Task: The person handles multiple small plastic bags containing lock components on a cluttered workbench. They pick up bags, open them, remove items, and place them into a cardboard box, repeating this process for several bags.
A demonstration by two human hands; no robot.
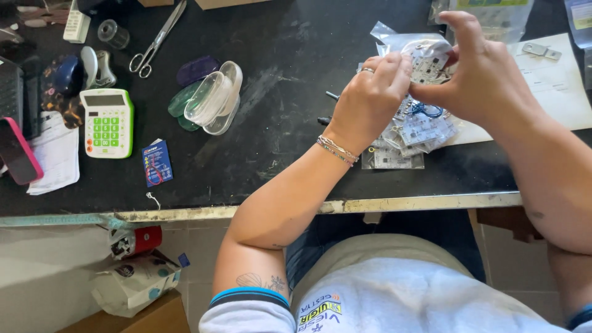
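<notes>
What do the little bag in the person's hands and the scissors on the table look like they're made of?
The bag looks like thin clear plastic film: it is see-through, crinkled and glossy, with a small white circuit board showing inside. Both the left hand and the right hand pinch it. The scissors look like bare metal throughout: silvery grey, handles included.

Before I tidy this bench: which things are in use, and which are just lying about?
In use: clear bag with a small circuit board, held by left hand and right hand; pile of bagged boards.
Lying about: calculator, scissors, plastic cups, blue card.
</notes>
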